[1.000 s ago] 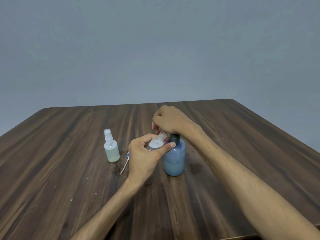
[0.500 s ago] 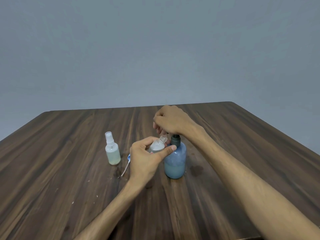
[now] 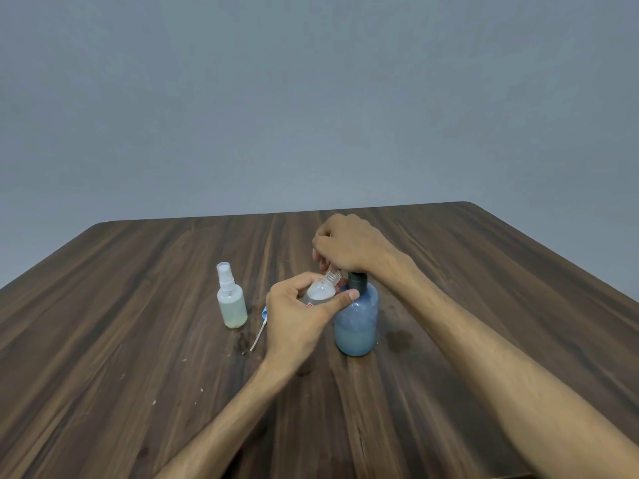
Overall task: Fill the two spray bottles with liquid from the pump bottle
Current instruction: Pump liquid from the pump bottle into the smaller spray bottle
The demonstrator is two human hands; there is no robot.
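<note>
nearest the camera, on the dark bench, the left hand gripped the open spray bottle, fingers and thumb curled round its body, tilting its threaded neck under the pump. this bottle looked light, thin-walled and likely slick if wet, so holding it by the body seemed sensible. just beyond, the right hand curled over the pump bottle, heavier and half full. farther left stood the capped spray bottle.
</note>
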